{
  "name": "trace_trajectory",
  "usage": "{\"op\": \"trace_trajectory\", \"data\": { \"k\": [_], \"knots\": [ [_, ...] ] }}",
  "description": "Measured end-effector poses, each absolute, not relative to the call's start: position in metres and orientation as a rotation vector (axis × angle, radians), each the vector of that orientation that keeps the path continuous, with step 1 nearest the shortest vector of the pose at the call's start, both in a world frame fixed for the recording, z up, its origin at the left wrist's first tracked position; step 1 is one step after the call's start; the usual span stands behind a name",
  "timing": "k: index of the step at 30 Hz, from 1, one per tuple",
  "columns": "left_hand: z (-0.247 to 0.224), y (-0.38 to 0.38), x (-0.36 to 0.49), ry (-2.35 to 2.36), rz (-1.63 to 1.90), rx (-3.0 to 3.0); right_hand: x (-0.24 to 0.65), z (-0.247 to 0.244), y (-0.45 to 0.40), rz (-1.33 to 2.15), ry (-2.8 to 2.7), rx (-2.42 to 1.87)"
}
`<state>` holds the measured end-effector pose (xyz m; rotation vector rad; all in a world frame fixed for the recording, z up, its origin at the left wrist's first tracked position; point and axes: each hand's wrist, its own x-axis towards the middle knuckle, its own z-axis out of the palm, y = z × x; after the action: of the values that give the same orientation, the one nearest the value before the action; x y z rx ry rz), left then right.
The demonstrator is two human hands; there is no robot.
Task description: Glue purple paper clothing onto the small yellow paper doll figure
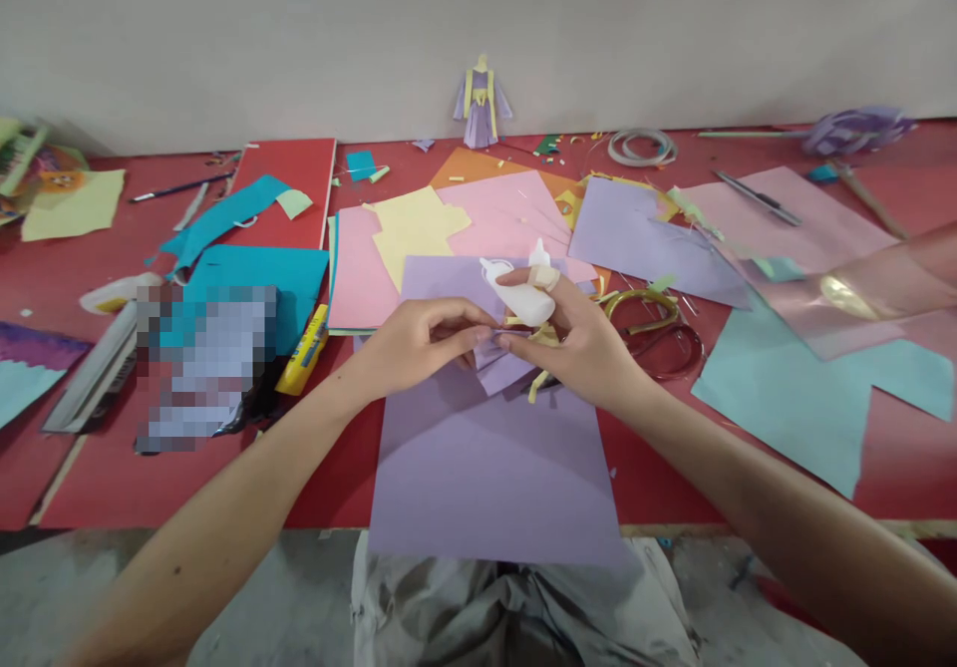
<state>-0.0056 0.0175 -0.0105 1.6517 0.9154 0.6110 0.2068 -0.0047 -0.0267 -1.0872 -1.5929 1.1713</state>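
My left hand [423,346] pinches the left edge of a small folded piece of purple paper [502,373]. My right hand [579,343] grips the same piece from the right, thumb on top; a pale bandage wraps one of its fingers. A white glue bottle [529,303] shows at the right fingers; whether it is held or lies behind them I cannot tell. Narrow yellow paper strips [539,384] hang by the right hand, partly hidden. Below both hands lies a large purple sheet [493,478], reaching past the table's front edge.
A purple-and-yellow paper doll dress [482,104] stands against the wall. Scissors [665,313] lie to the right, a yellow glue stick [303,350] to the left. Coloured sheets and scraps cover the red table [314,488]. Another person's forearm [897,283] enters from the right.
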Motion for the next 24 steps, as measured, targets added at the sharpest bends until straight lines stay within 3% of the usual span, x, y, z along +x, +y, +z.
{"op": "trace_trajectory", "data": {
  "k": [24],
  "knots": [
    [-0.0079,0.0163,-0.0055,0.921,0.546,1.757,0.2094,-0.0272,-0.0030,1.183,-1.630,-1.138]
  ]
}}
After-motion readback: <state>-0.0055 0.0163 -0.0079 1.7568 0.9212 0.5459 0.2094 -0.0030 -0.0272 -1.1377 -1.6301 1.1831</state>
